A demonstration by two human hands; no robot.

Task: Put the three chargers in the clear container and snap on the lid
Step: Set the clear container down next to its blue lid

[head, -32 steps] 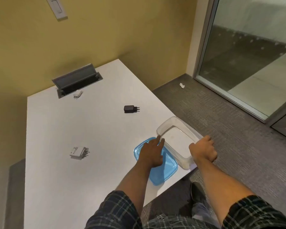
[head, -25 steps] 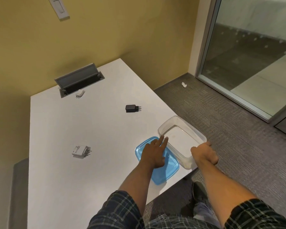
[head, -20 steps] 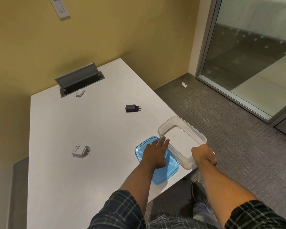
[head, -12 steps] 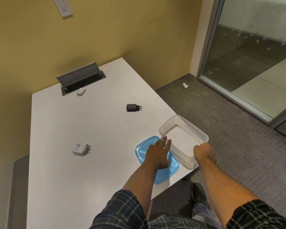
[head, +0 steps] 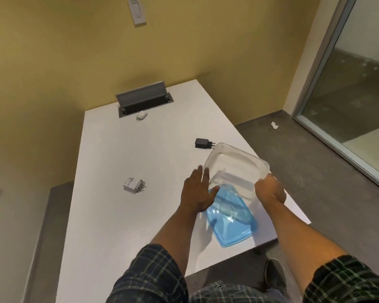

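right grip point(head: 269, 190) clamps the tilted clear container point(head: 236, 169) above blue lid point(head: 230, 219); left hand point(head: 198, 193) flat, fingers apart.

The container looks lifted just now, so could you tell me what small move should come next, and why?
Probably set the container flat on the table. The right hand holds it tilted and empty over the lid, and all three chargers lie loose; the black charger is nearest.

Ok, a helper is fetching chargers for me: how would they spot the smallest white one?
Start at the white table and look to its far end, where a grey flip-up power hatch is set into the top. The small white charger lies just in front of that hatch. It is rounder and smaller than the boxy white charger at mid-table, and the third one is black.
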